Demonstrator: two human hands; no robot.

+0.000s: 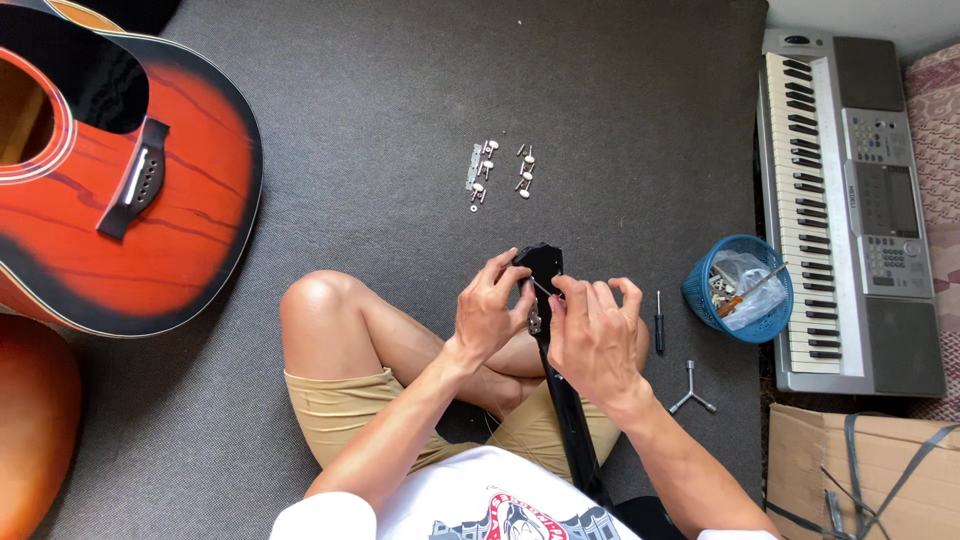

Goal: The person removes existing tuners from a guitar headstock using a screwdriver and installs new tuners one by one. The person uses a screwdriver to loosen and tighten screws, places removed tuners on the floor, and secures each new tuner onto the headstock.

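A black guitar neck [566, 400] runs up from the person's lap between the crossed legs, and its headstock [541, 262] ends just above the two hands. The left hand [488, 315] grips the left edge of the headstock, thumb and fingers curled around it. The right hand [592, 335] is closed on the right side of the neck just below the headstock, its fingertips pinching a small metal part [536, 322] that sits against the wood; what exactly it is is too small to tell. Both hands touch the neck and almost meet across it.

The neck is glossy black, narrow and straight, with a wider, rounded-cornered headstock at the top. A thin wire or string [541, 288] crosses its face near the fingers.

On the dark grey carpet [400, 120] beyond the headstock lie two short rows of silver tuning pegs [500, 170], well apart from the hands. Just right of the right hand lies a small black-handled screwdriver [659, 322], and nearer the knee a three-armed metal wrench [691, 388]. Further right stands a blue plastic basket [700, 290] with a clear bag and a tool in it, next to an electric keyboard [850, 200]. A red-orange acoustic guitar body [110, 190] lies at the far left, and a cardboard box [860, 470] sits in the lower right corner.
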